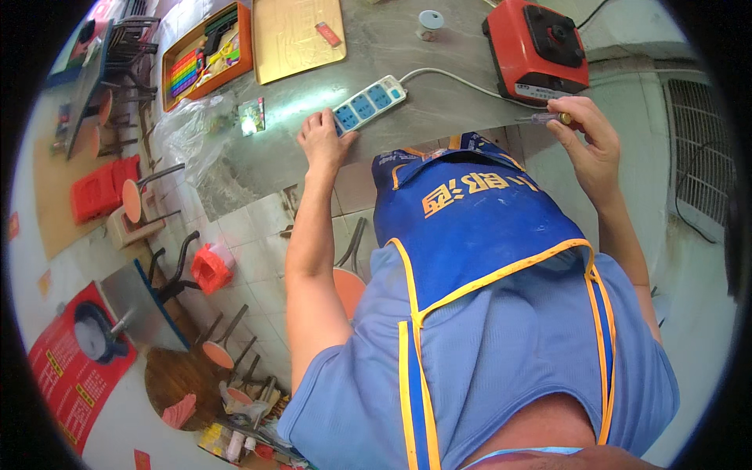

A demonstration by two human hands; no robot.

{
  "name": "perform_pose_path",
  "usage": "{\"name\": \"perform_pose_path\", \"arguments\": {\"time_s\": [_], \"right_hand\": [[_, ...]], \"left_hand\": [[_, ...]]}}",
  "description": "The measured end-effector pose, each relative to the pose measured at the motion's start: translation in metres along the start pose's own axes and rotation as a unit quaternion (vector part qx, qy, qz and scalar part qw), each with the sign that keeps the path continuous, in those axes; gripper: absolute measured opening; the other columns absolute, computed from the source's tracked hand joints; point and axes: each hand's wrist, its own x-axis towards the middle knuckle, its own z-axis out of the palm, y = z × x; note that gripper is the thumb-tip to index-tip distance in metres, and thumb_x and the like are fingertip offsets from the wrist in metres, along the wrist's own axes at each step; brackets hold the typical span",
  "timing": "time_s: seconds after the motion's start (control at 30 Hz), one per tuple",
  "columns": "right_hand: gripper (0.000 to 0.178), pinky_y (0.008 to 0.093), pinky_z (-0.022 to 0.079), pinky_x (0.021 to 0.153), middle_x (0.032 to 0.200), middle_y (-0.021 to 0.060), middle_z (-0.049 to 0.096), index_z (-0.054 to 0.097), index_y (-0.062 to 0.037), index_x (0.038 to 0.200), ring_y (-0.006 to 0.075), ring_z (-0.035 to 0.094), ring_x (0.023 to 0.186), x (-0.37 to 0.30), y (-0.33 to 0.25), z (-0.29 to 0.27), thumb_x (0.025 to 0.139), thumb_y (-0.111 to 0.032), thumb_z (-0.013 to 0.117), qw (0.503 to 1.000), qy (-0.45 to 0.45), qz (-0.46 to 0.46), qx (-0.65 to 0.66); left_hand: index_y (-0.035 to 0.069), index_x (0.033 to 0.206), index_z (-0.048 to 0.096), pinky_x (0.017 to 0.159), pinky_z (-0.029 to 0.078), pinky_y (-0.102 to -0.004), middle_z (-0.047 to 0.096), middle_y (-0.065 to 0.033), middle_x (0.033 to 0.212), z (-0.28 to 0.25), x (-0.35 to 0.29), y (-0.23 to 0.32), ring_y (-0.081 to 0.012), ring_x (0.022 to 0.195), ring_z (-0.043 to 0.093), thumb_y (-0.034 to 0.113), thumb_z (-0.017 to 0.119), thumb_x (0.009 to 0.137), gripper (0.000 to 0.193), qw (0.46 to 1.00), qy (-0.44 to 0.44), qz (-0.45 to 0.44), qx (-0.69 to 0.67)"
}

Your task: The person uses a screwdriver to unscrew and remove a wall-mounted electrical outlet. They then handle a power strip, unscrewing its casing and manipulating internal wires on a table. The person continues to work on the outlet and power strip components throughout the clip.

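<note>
A white power strip with blue socket faces lies slantwise on the grey table. My left hand is at its left end, the thumb on the near side and the fingers curled at the end, holding it against the tabletop. Raised by the table's right front corner, my right hand pinches a small screwdriver. Its handle is see-through with a brass-coloured end, and its thin shaft points left. The screwdriver is apart from the power strip. A white cord runs from the strip's right end toward the red appliance.
The red appliance base stands at the back right, near a small round white-topped container. An orange tray of colourful items and a gold tray with a red packet are at the back left, beside clear plastic film.
</note>
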Motion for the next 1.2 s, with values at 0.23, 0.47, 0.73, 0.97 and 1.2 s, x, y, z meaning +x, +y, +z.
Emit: {"name": "perform_pose_path", "arguments": {"time_s": [0.23,0.47,0.73,0.97,1.2], "right_hand": [[0.023,0.0259,0.051,0.084,0.112,0.006,0.068,0.07,-0.0013,0.115,0.013,0.063,0.099,-0.018,0.017,-0.013,0.092,-0.004,0.073,0.999,0.017,0.026,-0.011],[0.019,0.0252,0.051,0.084,0.099,0.0059,0.069,0.065,-0.0022,0.118,0.0103,0.064,0.092,-0.013,0.053,0.016,0.101,-0.01,0.063,0.981,0.028,0.14,0.129],[0.031,0.0306,0.053,0.066,0.094,0.007,0.07,0.062,-0.002,0.125,0.0136,0.067,0.078,0.032,0.133,0.112,0.101,-0.021,0.06,0.975,-0.164,0.141,0.053],[0.041,0.0207,0.041,0.051,0.108,0.0067,0.067,0.061,-0.0034,0.128,0.0096,0.066,0.08,0.059,0.13,0.151,0.105,-0.037,0.058,0.863,-0.262,0.384,0.199],[0.038,0.0139,0.03,0.044,0.114,0.0067,0.066,0.062,-0.004,0.119,0.0072,0.064,0.086,0.057,0.149,0.155,0.105,-0.039,0.06,0.756,-0.262,0.415,0.432]], "left_hand": [[0.002,0.142,0.052,0.104,0.044,-0.0485,0.061,-0.0178,0.127,0.007,-0.015,0.006,-0.0368,0.123,0.054,0.032,0.09,0.07,0.087,0.998,0.049,-0.003,-0.031],[-0.002,0.15,0.038,0.104,0.046,-0.0467,0.047,-0.0227,0.134,-0.041,-0.034,0.082,-0.0382,0.12,0.054,0.017,0.089,0.073,0.094,0.948,0.117,-0.07,-0.287],[-0.005,0.152,0.035,0.111,0.043,-0.0422,0.042,-0.0198,0.141,-0.024,-0.059,0.1,-0.033,0.131,0.049,0.008,0.08,0.078,0.088,0.758,0.078,-0.209,-0.613],[0.0,0.15,0.04,0.107,0.048,-0.041,0.038,-0.0193,0.146,-0.063,-0.09,0.138,-0.0311,0.134,0.047,-0.003,0.079,0.078,0.082,0.897,0.104,-0.079,-0.423],[0.002,0.153,0.037,0.106,0.05,-0.0355,0.034,-0.0139,0.149,-0.084,-0.1,0.137,-0.0248,0.134,0.048,-0.007,0.076,0.081,0.082,0.84,0.074,-0.053,-0.534]]}}
